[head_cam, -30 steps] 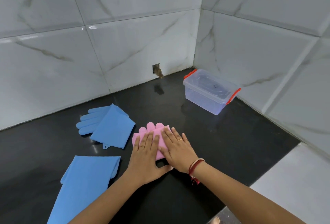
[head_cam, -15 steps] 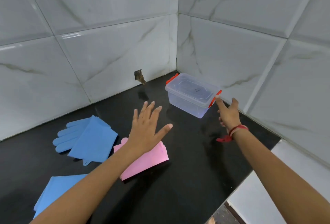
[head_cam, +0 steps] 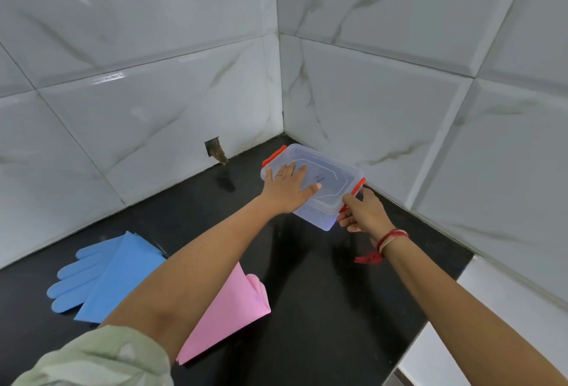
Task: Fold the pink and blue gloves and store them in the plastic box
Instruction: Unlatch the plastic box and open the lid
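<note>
Clear plastic, the box (head_cam: pixel 319 188) sits in the counter's (head_cam: pixel 307 308) far corner at about 12 o'clock from you, lid on, its long axis running from 10 o'clock to 4 o'clock between the two red clips. Your left hand (head_cam: pixel 287 190) lies flat on the lid, fingers spread and closing on nothing, covering the 10 o'clock half. Your right hand (head_cam: pixel 362 212) is curled at the 4 o'clock end, fingers pinched on or just under the near clip (head_cam: pixel 353 193); whether the clip has released cannot be told. That clip is the point the next move likely turns on: it lies directly at your right fingertips, while the far clip (head_cam: pixel 274 155) sits beyond your left hand at 10 o'clock and is nearer that hand. The pink glove (head_cam: pixel 227 308), folded, rests at 7 o'clock under your left forearm, with the blue glove (head_cam: pixel 104 284) just beside it at 8 o'clock; both are well apart from the box.
</note>
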`<state>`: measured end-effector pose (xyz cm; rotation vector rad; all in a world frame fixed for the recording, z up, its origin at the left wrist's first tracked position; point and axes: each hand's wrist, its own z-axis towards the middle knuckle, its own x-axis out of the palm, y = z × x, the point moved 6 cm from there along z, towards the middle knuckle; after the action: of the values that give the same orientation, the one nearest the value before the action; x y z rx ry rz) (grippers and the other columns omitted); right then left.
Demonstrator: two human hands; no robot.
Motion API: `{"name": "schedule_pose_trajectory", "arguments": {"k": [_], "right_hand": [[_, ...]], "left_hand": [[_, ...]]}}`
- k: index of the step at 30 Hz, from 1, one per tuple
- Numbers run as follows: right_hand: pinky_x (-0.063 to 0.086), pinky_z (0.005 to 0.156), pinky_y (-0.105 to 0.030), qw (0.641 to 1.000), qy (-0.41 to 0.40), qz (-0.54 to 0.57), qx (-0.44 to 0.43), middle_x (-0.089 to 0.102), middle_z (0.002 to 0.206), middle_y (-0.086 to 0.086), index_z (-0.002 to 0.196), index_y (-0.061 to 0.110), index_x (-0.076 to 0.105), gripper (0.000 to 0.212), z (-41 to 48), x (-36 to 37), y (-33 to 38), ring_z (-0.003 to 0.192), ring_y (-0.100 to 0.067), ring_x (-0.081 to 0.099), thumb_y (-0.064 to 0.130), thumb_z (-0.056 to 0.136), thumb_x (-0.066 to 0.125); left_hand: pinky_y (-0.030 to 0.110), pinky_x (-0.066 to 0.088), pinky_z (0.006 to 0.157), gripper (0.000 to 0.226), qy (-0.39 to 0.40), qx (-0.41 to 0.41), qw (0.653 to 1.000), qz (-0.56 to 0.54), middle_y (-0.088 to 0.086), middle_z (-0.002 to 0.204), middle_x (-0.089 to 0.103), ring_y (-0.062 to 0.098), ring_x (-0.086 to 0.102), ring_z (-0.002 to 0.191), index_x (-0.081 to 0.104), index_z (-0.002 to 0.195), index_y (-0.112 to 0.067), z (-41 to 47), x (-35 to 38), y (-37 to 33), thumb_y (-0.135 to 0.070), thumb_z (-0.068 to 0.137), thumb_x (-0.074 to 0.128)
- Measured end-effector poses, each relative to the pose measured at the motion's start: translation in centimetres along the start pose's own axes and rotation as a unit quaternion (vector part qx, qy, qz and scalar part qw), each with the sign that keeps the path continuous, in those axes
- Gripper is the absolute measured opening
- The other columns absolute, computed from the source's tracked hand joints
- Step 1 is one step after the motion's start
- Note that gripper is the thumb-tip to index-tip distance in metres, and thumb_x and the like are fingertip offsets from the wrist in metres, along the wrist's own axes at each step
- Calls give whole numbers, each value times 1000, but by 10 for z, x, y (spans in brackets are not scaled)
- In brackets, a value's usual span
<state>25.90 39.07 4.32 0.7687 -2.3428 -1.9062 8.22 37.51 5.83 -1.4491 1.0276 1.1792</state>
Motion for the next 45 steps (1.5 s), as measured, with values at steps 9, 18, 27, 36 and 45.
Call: {"name": "schedule_pose_trajectory", "arguments": {"k": [9, 18, 27, 36, 45], "right_hand": [[47, 44, -21, 994, 33, 25, 102, 63, 59, -8, 93, 1, 65, 29, -78, -5, -27, 42, -11, 53, 27, 92, 51], [38, 38, -18, 994, -22, 20, 109, 52, 48, -4, 67, 6, 60, 45, -89, -19, -34, 36, -10, 42, 34, 97, 42], [37, 45, -23, 970, 7, 218, 112, 50, 52, -3, 70, 8, 56, 41, -96, -14, -69, 42, -11, 39, 27, 99, 34], [41, 74, -18, 926, -316, -66, -195, 56, 99, -7, 107, 12, 59, 20, -107, -53, -26, 79, -6, 51, 12, 87, 58], [17, 115, -49, 842, -120, -456, -262, 56, 134, 0, 127, 23, 55, 64, -78, 18, -3, 127, -22, 48, 61, 89, 19]], "left_hand": [[46, -3, 116, 69, -21, 108, 994, 14, 3, 160, 10, 23, 6, 147, 14, 151, -27, -41, 13, -24, -62, 93, 28], [48, -2, 116, 73, -3, 122, 992, 29, 3, 160, 7, 24, 4, 147, 10, 151, -28, -52, 18, -39, -66, 91, 26], [49, 3, 117, 73, 0, 105, 994, 34, 5, 160, 8, 25, 7, 146, 12, 151, -28, -57, 15, -43, -67, 90, 26], [47, 14, 115, 75, -25, 111, 992, 50, 4, 159, 15, 28, 15, 145, 17, 150, -29, -54, 12, -44, -70, 88, 27], [36, 50, 86, 51, -164, -10, 977, -137, 5, 118, 59, 22, 59, 107, 54, 123, -15, -11, -33, 3, -51, 88, 54]]}}
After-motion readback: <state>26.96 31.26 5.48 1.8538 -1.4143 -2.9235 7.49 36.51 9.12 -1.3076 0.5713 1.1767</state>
